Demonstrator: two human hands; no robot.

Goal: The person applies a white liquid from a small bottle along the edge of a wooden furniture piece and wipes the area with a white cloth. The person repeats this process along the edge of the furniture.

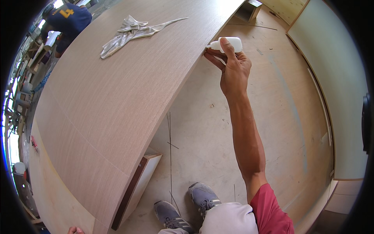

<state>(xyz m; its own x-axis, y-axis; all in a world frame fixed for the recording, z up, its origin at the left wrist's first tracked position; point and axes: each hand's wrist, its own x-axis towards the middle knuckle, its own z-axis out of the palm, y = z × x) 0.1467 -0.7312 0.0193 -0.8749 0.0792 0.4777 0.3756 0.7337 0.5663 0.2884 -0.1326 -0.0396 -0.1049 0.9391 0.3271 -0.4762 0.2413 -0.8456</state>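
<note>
Right hand point(235, 70): clamps white bottle point(233, 43) sideways, nozzle at right edge of panel point(117, 105). Left hand point(76, 230): well apart from right; shows fingertips only, at pale board point(58, 195); cannot tell whether gripping. Panel: wood-grained; carries crumpled white cloth point(130, 35) at far end. Shoes point(203, 195): grey; stand on floor point(202, 128). Person point(74, 19): shows at far left, in dark blue shirt.

The cloth point(130, 34) lies on the panel point(113, 101), left of the bottle point(234, 43).
</note>
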